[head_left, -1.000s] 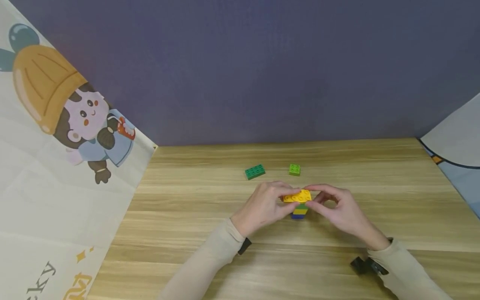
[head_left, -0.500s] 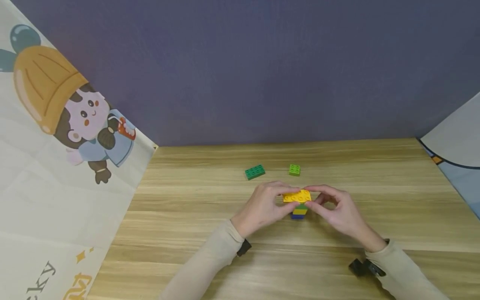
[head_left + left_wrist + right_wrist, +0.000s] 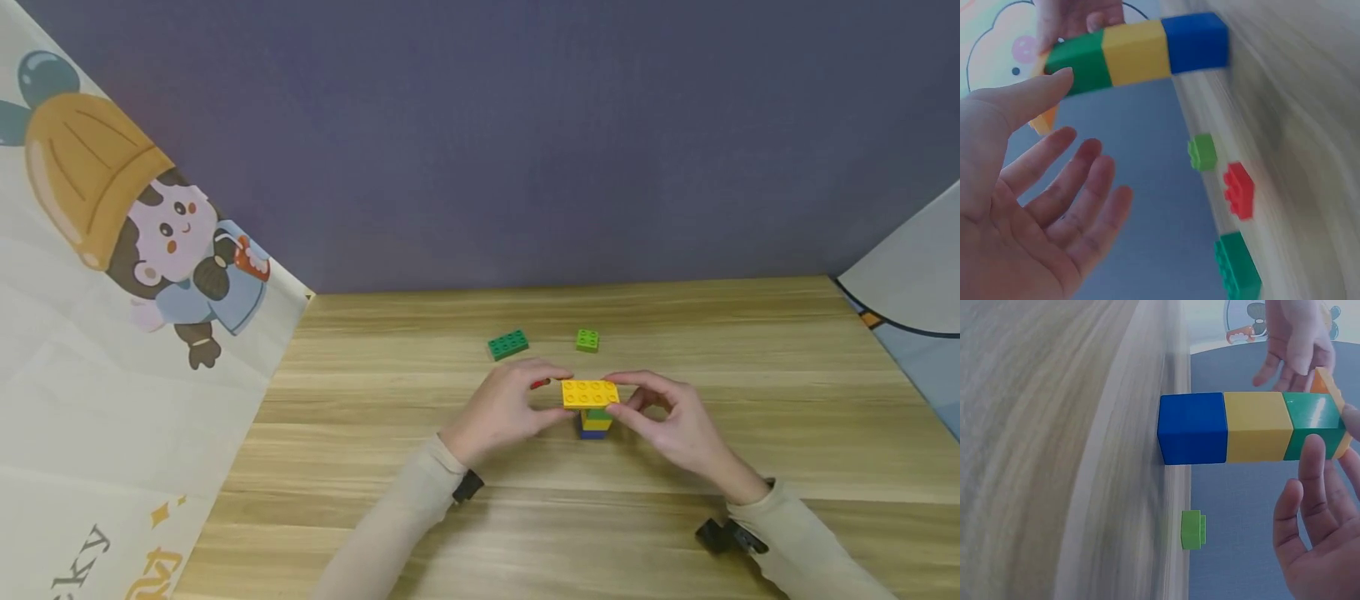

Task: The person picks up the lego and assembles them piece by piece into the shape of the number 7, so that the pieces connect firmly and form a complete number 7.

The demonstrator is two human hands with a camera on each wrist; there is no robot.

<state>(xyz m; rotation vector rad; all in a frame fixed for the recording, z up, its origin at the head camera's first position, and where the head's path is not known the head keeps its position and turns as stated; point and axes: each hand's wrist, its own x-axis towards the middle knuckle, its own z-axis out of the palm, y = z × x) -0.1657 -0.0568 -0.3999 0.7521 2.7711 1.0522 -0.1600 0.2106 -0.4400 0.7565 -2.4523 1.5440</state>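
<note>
A tower stands upright on the table: a blue block [image 3: 1192, 429] at the bottom, a yellow block [image 3: 1258, 427] above it, then a green block [image 3: 1314, 422]. Across the top lies a thin yellow studded plate [image 3: 590, 393], jutting out to the left. My right hand [image 3: 678, 423] pinches the plate's right end between thumb and index finger, by the green block. My left hand [image 3: 498, 412] is at the plate's left end, its fingers spread and apart from it in the left wrist view; its thumb overlaps the green block there, contact unclear.
Behind the tower lie a dark green brick [image 3: 508, 344] and a small lime green brick [image 3: 587, 340]. A red brick [image 3: 1239, 190] lies between them and the left hand, mostly hidden in the head view. A dark panel [image 3: 562, 150] rises behind the wooden table [image 3: 360, 400].
My left hand has let go of the yellow plate and drawn back to the left, uncovering its studs and a bit of the red brick. The right hand has barely moved.
</note>
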